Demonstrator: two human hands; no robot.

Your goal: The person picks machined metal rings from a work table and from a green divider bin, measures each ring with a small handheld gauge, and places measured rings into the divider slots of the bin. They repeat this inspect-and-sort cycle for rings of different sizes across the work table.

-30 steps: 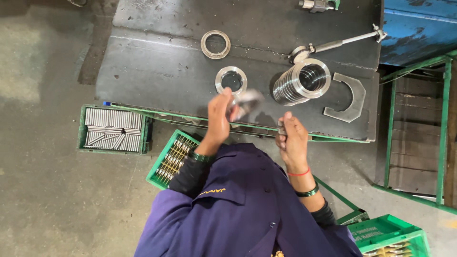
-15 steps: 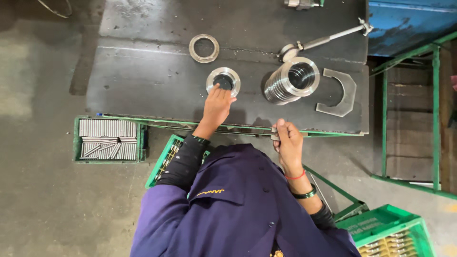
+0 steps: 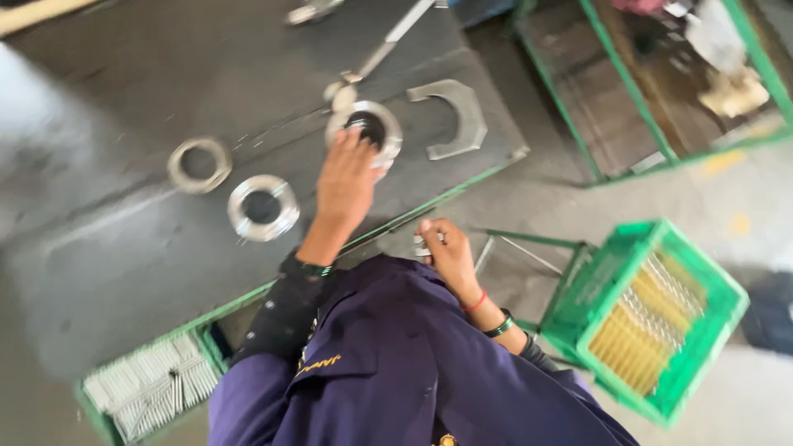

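Observation:
My left hand (image 3: pixel 347 186) stretches over the dark steel table (image 3: pixel 107 264), and its fingertips rest on the rim of a ribbed metal cylinder (image 3: pixel 376 124); blur hides whether it grips. My right hand (image 3: pixel 446 252) stays close to my body at the table's near edge, closed around small shiny metal pieces (image 3: pixel 423 241). A flat bright metal ring (image 3: pixel 263 206) lies left of my left forearm. A duller ring (image 3: pixel 198 163) lies beyond it. My dark blue sleeves fill the bottom of the view.
A C-shaped metal plate (image 3: pixel 458 116) lies right of the cylinder. A long rod tool (image 3: pixel 396 37) runs behind it. A green crate (image 3: pixel 652 318) of thin metal strips sits at the right, another crate (image 3: pixel 149 384) at the lower left. A green frame rack (image 3: pixel 578 140) stands at the upper right.
My left hand left the bright flat ring and moved right onto the ribbed cylinder. My head turned, so the table now looks tilted. The right hand stayed at the table edge.

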